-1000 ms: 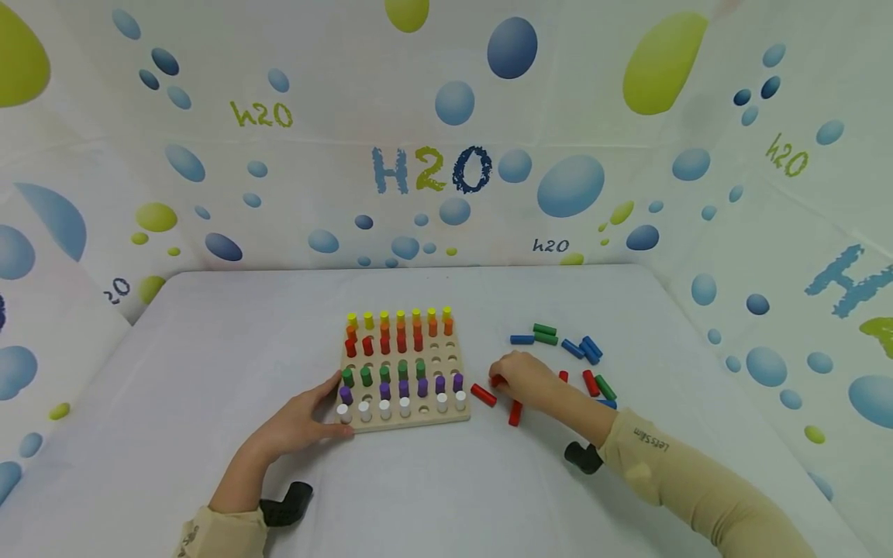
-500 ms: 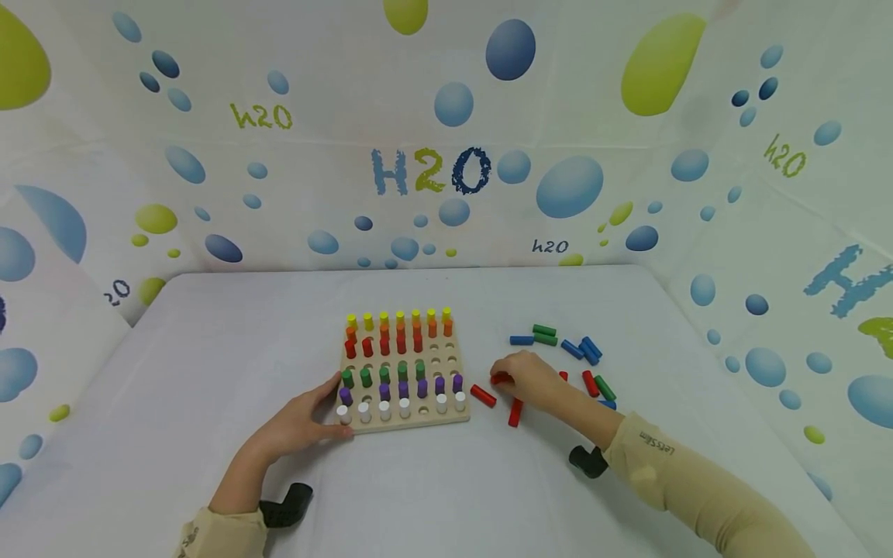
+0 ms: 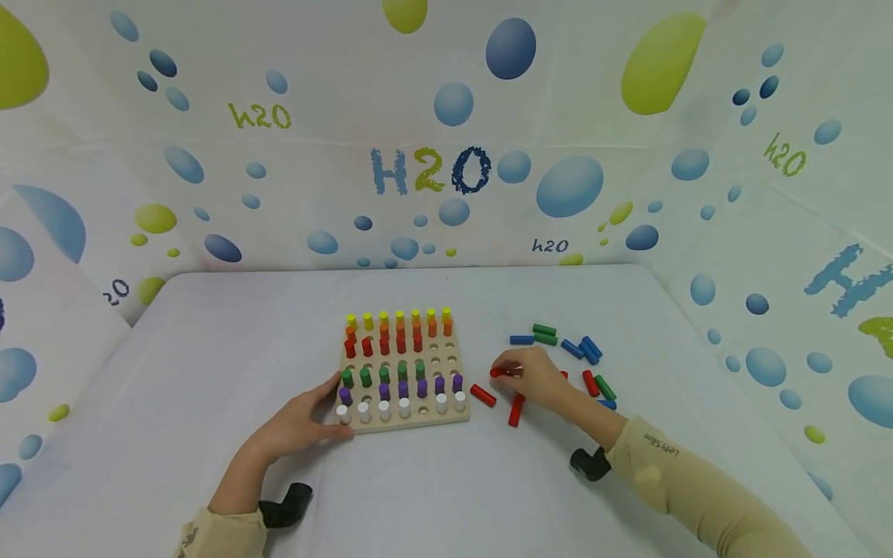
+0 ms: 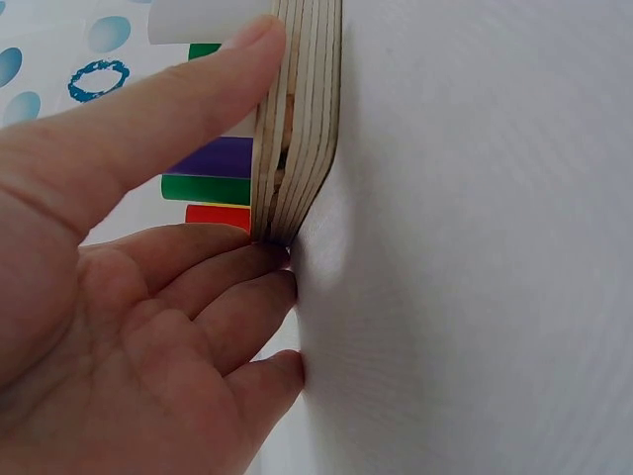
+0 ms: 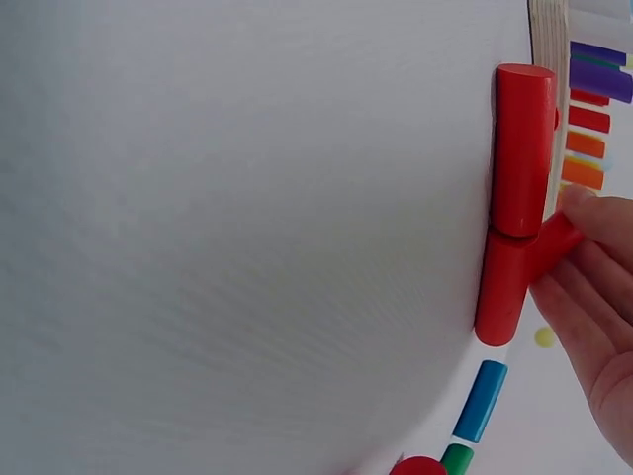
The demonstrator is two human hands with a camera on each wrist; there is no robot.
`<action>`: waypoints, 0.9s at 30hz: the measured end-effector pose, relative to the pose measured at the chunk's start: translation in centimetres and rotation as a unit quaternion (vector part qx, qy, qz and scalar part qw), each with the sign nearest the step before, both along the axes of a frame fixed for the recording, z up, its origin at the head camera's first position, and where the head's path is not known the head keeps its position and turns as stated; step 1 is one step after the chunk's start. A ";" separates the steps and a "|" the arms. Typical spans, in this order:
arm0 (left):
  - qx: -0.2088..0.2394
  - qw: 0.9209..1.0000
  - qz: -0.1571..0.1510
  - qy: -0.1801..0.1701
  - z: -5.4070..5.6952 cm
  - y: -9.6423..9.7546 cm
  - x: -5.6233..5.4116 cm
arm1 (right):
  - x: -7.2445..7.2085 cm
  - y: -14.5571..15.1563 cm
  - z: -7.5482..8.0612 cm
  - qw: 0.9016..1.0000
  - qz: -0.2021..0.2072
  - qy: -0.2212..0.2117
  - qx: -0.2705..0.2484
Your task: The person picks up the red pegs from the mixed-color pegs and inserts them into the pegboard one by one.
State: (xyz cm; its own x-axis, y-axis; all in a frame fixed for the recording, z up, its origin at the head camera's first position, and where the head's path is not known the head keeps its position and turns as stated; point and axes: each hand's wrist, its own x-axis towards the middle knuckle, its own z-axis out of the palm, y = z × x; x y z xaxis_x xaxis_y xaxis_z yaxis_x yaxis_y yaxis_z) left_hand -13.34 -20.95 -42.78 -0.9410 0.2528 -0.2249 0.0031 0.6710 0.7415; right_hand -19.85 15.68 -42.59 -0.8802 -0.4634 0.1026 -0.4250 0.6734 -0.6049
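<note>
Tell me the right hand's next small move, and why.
Carrying the held red peg over to the pegboard seems best: the right hand pinches it, open holes show at the right end of the row of standing red pegs, and the left hand touches the pegboard's near-left corner, likely steadying it.

We see a pale wood-toned board; yellow, orange, red, green, purple and white pegs; loose red, blue and green cylinders; a white surface; beige sleeves with dark lettering; a white backdrop dotted with blue and lime bubbles.
</note>
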 end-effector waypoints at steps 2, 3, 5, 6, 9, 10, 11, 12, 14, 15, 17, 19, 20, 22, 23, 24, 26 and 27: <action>-0.002 1.000 0.000 0.000 0.0 0.0 0.0 | 0.0 0.1 -0.1 1.000 -0.004 -0.002 -0.020; -0.003 1.000 0.000 0.000 0.0 0.0 0.0 | 0.0 0.2 -0.2 1.000 -0.005 -0.003 -0.029; -0.005 1.000 -0.001 0.001 0.0 0.0 0.0 | 0.1 0.3 -0.3 0.999 -0.009 -0.002 -0.043; -0.005 1.000 -0.001 0.001 0.0 0.0 0.0 | 0.1 0.3 -0.4 0.999 -0.013 -0.001 -0.048; -0.004 1.000 -0.003 0.003 -0.1 -0.1 0.0 | 0.1 0.5 -0.5 0.998 -0.026 0.000 -0.064; -0.003 1.000 -0.004 0.003 -0.1 -0.1 0.0 | 0.1 0.5 -0.5 0.997 -0.033 -0.001 -0.070; -0.002 1.000 -0.004 0.003 -0.1 -0.1 0.0 | 0.0 0.5 -0.6 0.996 -0.037 -0.004 -0.076; -0.001 1.000 -0.004 0.003 0.0 -0.1 0.0 | 0.0 0.6 -0.6 0.996 -0.043 -0.007 -0.083; 0.000 1.000 -0.004 0.003 0.0 -0.1 0.0 | 0.0 0.6 -0.8 0.994 -0.051 -0.014 -0.095; 0.000 1.000 -0.005 0.003 0.0 -0.1 0.0 | -0.1 0.6 -0.8 0.993 -0.054 -0.018 -0.101; -0.001 1.000 -0.005 0.004 0.0 -0.1 0.0 | -0.1 0.7 -1.0 0.992 -0.059 -0.023 -0.113; -0.001 1.000 -0.005 0.003 0.1 -0.1 0.0 | -0.1 0.7 -1.1 0.990 -0.066 -0.026 -0.123; -0.001 1.000 -0.004 0.002 0.1 -0.1 0.0 | -0.2 0.7 -1.2 0.989 -0.071 -0.028 -0.129; 0.000 1.000 -0.003 0.001 0.1 -0.1 0.0 | -0.2 0.7 -1.2 0.986 -0.080 -0.033 -0.141; 0.000 1.000 -0.002 0.000 0.2 0.0 0.0 | -0.2 0.7 -1.2 0.985 -0.084 -0.037 -0.147; 0.001 1.000 -0.001 -0.001 0.2 0.0 0.1 | -0.2 0.7 -1.2 0.984 -0.087 -0.041 -0.153; 0.000 1.000 -0.002 -0.002 0.2 0.0 0.1 | -0.2 0.7 -1.1 0.981 -0.094 -0.049 -0.163; -0.001 1.000 -0.002 -0.001 0.2 0.0 0.1 | -0.2 0.7 -1.1 0.980 -0.095 -0.052 -0.168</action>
State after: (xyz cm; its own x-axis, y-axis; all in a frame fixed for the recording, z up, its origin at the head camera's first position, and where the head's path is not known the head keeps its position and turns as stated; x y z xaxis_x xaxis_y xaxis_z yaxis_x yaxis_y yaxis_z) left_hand -13.23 -20.95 -42.57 -0.9394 0.2559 -0.2283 0.0035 0.6731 0.7396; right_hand -20.02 16.35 -43.71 -0.9611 -0.2458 0.1262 -0.2356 0.4904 -0.8391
